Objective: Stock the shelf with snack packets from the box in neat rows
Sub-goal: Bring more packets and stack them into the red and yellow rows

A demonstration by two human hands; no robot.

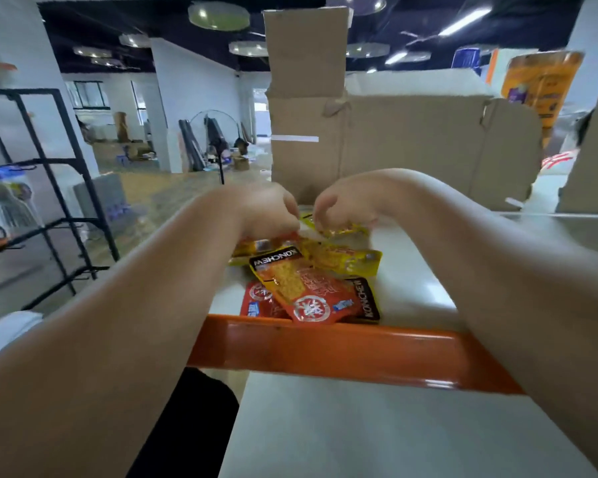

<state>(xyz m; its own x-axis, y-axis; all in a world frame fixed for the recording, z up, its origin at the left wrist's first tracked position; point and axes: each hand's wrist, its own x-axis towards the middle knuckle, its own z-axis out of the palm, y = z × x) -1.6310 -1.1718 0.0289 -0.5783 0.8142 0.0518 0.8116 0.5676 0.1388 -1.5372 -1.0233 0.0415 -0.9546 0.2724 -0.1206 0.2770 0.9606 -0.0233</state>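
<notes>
two bare forearms reach forward from the bottom corners, the left forearm [135,305] and the right forearm [497,270] converging toward the middle. below them lies a plain white board [359,426], and just beyond it a glossy orange rail [325,350] edges the white shelf [411,288].

behind the shelf stands an open cardboard box [411,143], one flap upright. a black wire rack [49,201] stands at the left, holding blurred hanging goods. farther off the room has white pillars, a dark ceiling with round lights and strip lamps, and clutter on the floor.

the snack packets [311,270] lie in a loose, overlapping heap on the shelf, between the rail and the box; a red packet [308,291] lies on top, nearest the rail.

the left hand [266,208] and right hand [346,205] hang knuckles-up, close together over the far end of the heap. left fingers curl down and pinch the edge of an orange packet [263,244]; right fingers curl and pinch a yellow packet [339,231]. blur hides the finer grip.
</notes>
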